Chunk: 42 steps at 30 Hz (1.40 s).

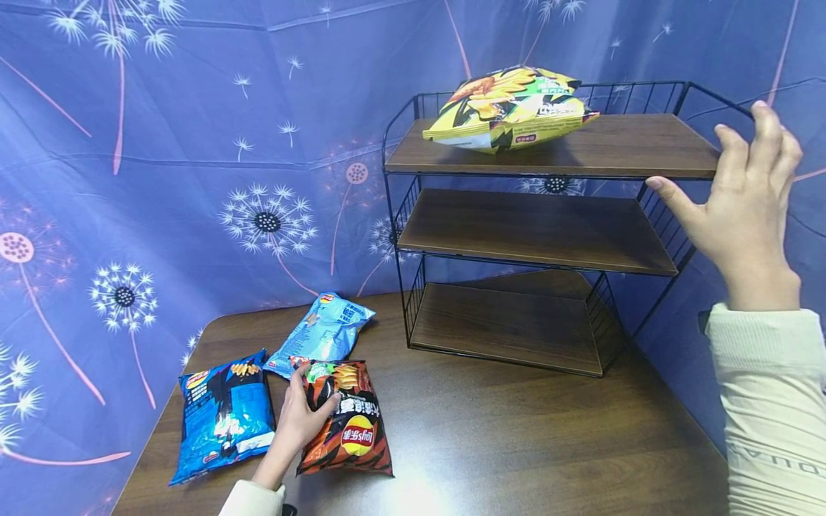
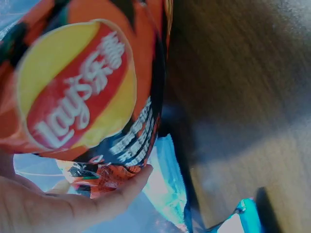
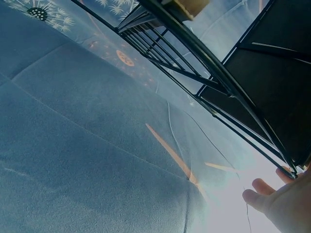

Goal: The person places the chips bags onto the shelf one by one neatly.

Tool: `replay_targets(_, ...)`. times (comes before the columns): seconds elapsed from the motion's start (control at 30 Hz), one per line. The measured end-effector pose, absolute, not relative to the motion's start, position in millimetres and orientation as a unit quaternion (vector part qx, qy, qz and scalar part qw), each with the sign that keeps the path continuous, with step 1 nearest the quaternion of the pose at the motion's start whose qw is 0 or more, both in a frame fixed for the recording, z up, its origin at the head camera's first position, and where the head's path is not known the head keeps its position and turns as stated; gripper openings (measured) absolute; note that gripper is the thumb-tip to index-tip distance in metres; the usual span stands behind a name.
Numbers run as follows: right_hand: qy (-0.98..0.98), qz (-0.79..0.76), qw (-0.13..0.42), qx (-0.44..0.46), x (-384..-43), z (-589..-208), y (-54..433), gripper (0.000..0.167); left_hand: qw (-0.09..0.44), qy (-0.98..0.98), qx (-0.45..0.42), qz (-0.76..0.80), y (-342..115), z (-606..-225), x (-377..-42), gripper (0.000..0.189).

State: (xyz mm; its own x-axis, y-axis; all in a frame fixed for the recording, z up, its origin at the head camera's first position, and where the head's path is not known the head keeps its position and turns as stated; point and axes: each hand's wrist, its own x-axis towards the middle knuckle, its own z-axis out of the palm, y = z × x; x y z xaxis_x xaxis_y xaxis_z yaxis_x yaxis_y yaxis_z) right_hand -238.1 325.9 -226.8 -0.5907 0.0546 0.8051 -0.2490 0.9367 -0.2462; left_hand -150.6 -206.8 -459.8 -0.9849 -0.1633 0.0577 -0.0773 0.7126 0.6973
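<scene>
My left hand [image 1: 303, 418] grips a red-orange Lay's chip bag [image 1: 357, 433], with the thumb across its printed front and the fingers along its left side. In the left wrist view the bag's round yellow-and-red logo [image 2: 77, 82] is close to the camera. My right hand [image 1: 751, 197] is at the right end of the top shelf, fingers spread and thumb extended toward the shelf's front edge. From the right wrist, its fingertips overlap the corner of the black wire rack [image 3: 233, 92]. A yellow chip bag [image 1: 513, 111] lies on the top shelf [image 1: 645, 143].
Beside the left hand, a dark blue chip bag [image 1: 226, 416] lies on the wooden table [image 1: 516, 430]. A light blue chip bag [image 1: 325, 330] is behind the red-orange one. The rack's middle shelf [image 1: 535, 226] and bottom shelf [image 1: 510, 326] stand before a dandelion-print blue cloth [image 1: 310, 143].
</scene>
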Motion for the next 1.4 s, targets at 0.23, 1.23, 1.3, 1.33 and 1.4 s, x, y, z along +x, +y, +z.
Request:
replay_targets(0.23,-0.874,0.165,0.453,0.058,-238.3,-225.8,325.3,0.102,0.075,-0.922,0.055,-0.377,-206.0,-471.1,-151.2,0.067)
replay_targets(1.23,-0.882,0.163,0.44,0.049,-236.6,-225.3,326.2,0.101,0.041,-0.921,0.028,-0.387,-207.2,-499.4,-141.4,0.06)
replay_targets(1.3,-0.881,0.164,0.442,0.051,-236.7,-225.4,325.9,0.1,0.034,-0.923,0.038,-0.382,-207.2,-499.2,-140.4,0.065)
replay_targets(1.33,-0.881,0.163,0.442,0.051,-236.7,-225.4,325.7,0.1,0.032,-0.923,0.043,-0.38,-207.2,-499.3,-139.9,0.068)
replay_targets(1.4,-0.882,0.162,0.44,0.05,-236.5,-225.3,325.6,0.1,0.034,-0.924,0.046,-0.378,-207.3,-499.7,-139.2,0.072)
